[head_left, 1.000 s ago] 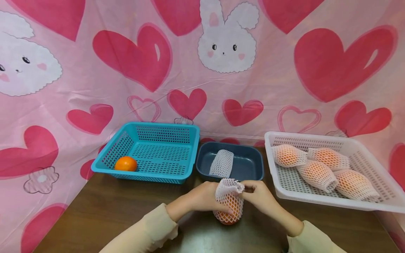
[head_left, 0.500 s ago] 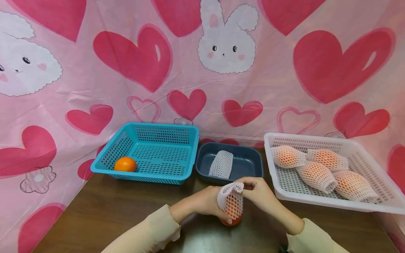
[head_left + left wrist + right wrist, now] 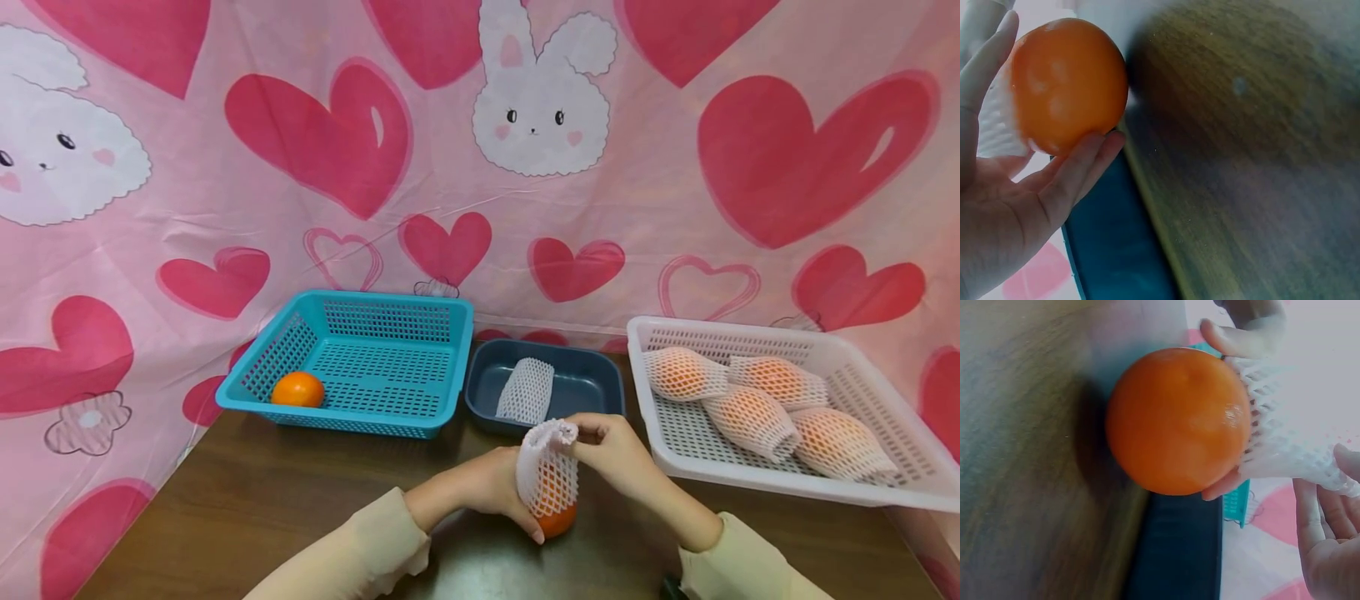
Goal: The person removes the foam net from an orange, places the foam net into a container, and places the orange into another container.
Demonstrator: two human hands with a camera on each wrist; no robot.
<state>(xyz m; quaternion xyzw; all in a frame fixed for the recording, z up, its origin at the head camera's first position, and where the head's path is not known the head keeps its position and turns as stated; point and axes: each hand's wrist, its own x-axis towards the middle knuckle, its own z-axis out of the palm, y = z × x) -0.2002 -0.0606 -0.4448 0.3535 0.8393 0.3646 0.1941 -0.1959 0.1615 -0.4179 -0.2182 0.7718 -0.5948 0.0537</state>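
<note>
Directly in front of the dark blue tray (image 3: 592, 387), the held orange (image 3: 557, 525) is positioned low over the bench (image 3: 270, 492); whether it touches the surface cannot be told. The left hand (image 3: 491, 483) has thumb and fingers clamped on opposite sides of the held orange, presumably to prevent rotation and lifting. The right hand (image 3: 615, 454) has its fingers pinched on the upper rim of the foam net (image 3: 547, 477), apparently to apply tension; the net covers the upper part and leaves the base bare. Inside the tray lies a second net (image 3: 525, 390), likely kept separate from the fruit. Left of the tray, the teal basket (image 3: 461, 367) contains one bare orange (image 3: 297, 389). Right of the tray, the white basket (image 3: 765, 483) contains four netted fruits (image 3: 750, 419), a position that seems to suit the right hand.
</note>
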